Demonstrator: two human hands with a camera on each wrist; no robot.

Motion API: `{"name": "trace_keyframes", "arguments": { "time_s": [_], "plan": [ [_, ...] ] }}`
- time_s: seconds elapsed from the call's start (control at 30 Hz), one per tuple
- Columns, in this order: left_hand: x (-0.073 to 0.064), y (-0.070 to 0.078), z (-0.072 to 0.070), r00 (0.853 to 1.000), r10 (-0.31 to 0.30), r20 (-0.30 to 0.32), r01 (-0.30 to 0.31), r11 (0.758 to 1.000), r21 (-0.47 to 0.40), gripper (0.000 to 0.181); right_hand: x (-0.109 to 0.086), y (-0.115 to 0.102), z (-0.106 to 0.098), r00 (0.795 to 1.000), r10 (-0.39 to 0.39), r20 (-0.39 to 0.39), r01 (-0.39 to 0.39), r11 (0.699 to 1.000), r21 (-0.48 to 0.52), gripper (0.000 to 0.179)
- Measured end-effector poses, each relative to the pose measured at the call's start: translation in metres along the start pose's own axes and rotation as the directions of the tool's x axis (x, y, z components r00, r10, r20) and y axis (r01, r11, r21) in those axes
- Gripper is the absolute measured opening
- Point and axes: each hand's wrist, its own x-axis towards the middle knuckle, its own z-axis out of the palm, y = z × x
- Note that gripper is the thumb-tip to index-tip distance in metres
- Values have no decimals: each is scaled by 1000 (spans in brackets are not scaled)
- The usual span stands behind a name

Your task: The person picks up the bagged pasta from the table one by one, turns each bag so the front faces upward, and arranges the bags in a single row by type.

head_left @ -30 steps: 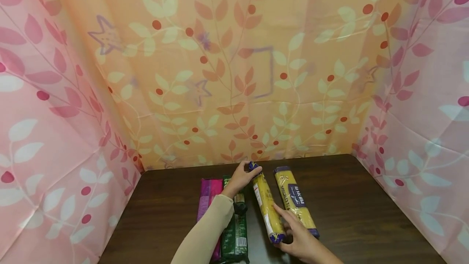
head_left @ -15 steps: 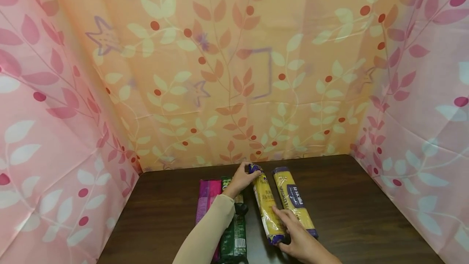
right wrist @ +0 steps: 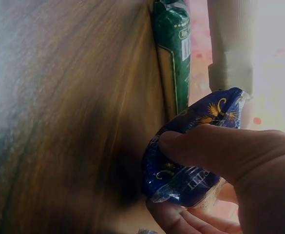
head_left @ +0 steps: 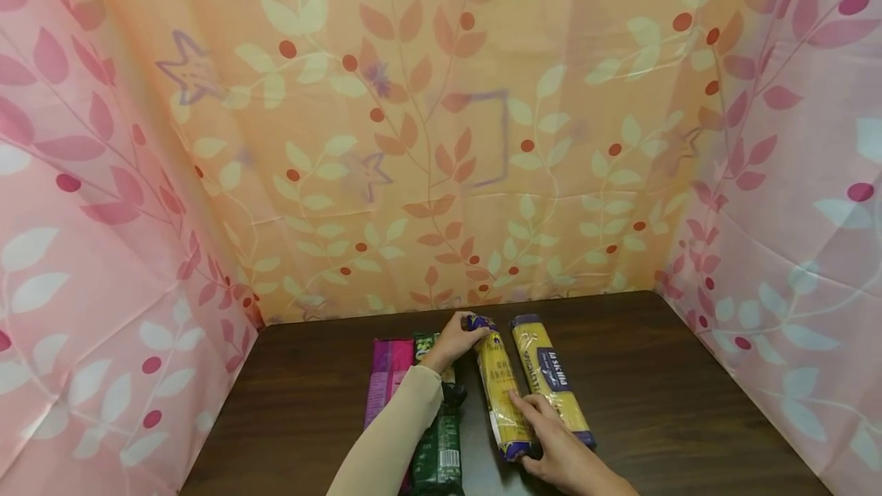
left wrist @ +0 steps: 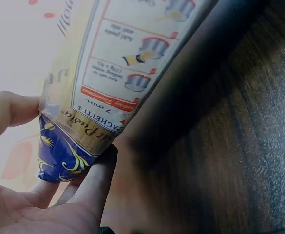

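A yellow spaghetti pack with blue ends (head_left: 506, 389) is held in both hands, slanting along the table. At its far blue end, my left hand (head_left: 455, 341) grips with thumb and fingers on opposite sides. My right hand (head_left: 561, 442) holds the near end, the thumb lying across the blue wrapper (right wrist: 200, 117) in the right wrist view. Printed cooking directions (left wrist: 118, 73) show on the pack's side in the left wrist view. Shadow under both ends suggests it is slightly off the table. Just right of it lies another spaghetti pack (head_left: 544, 350) with a dark blue label.
Left of the held pack lie a dark green pack (head_left: 439, 446) and a pink-purple pack (head_left: 386, 373), side by side and partly covered by the left sleeve (head_left: 396, 427). The brown wooden table (head_left: 661, 389) meets an orange leaf-patterned curtain (head_left: 441, 174) behind, with pink ones at both sides.
Between my hands the spaghetti pack has turned about its length, so its broad printed face now shows upward instead of its narrow side. Its far end has dropped slightly. The other packs stay put.
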Motion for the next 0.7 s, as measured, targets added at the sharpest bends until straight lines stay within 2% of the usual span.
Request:
{"name": "trace_keyframes", "arguments": {
  "time_s": [0.27,0.5,0.7],
  "plan": [
    [3,-3,2,1000,-15,20,14,999,48,66,1,2,1,1000,-9,2,9,999,-31,94],
    [5,-3,1,1000,-1,27,-2,994,113,66,1,1,1,1000,0,-13,-1,998,-67,90],
    [4,0,2,999,-6,44,-2,985,175,77,0,1,0,1000,24,17,-23,996,-86,86]
  ]
}}
